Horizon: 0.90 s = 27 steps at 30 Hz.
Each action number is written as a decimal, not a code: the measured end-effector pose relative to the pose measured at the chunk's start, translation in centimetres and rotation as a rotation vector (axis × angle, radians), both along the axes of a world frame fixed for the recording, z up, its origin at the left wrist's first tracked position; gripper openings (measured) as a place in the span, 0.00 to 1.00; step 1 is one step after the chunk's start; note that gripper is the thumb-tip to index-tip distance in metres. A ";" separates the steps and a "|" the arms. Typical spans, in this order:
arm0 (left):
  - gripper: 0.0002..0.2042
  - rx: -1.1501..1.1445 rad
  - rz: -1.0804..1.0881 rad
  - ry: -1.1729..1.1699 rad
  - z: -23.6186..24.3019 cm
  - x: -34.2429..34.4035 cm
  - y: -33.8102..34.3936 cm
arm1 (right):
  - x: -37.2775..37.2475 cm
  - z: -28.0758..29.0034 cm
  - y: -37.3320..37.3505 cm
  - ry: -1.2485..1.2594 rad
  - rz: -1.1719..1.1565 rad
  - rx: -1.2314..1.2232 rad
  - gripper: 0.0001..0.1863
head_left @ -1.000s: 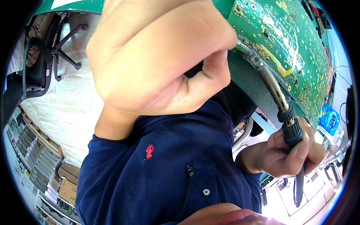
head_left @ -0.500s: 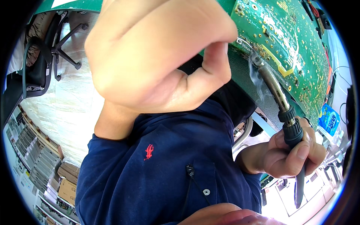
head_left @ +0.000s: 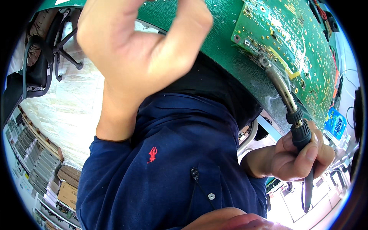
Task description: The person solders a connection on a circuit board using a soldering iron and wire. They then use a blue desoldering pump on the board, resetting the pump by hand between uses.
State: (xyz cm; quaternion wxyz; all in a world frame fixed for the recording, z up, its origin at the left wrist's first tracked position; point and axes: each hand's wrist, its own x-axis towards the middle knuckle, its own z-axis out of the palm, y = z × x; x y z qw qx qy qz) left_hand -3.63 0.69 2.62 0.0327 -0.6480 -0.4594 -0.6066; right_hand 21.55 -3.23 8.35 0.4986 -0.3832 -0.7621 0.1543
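A: Your left hand (head_left: 134, 50) has pulled away from the circuit board (head_left: 283, 42); half a second ago its fingers were up against the near corner, and a thin pale strand ran from them toward the iron's tip; now the hand is well apart from the board, up and to your left, and that corner is uncovered.

B: And your right hand (head_left: 303, 157); what has that done?

A: Hardly moved; your fingers and thumb are wrapped around the dark grip of the soldering iron (head_left: 280, 84), and its tip stays by the board's near edge; whether it touches the metal there, you cannot tell from this angle.

B: Are you holding anything on the left, though?

A: You cannot tell; your hand is bent with a gap inside the curl, but your fingertips run out at the top of the view; the strand no longer shows between you and the tip.

B: So what does your change mean for the work?

A: By judgement, feeding at that spot has paused and only your iron attends to it; faint smoke (head_left: 272, 101) drifts beside the shaft, so treat the tip as hot; your board lies toward your right, over the green worktop (head_left: 220, 28).
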 end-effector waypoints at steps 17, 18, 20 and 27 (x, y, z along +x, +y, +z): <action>0.05 -0.096 0.063 0.036 -1.5 -0.2 1.7 | -2.5 0.2 -0.5 0.310 -0.107 -0.081 0.09; 0.05 -0.115 0.081 0.069 -1.1 -0.1 1.5 | -2.5 0.2 -0.5 0.313 -0.105 -0.079 0.09; 0.06 -0.151 0.121 0.135 0.0 0.1 0.8 | -2.6 0.3 -0.4 0.318 -0.096 -0.074 0.09; 0.05 -0.120 0.048 0.112 -0.1 -0.1 0.7 | -3.4 0.6 -0.5 0.329 -0.137 -0.049 0.09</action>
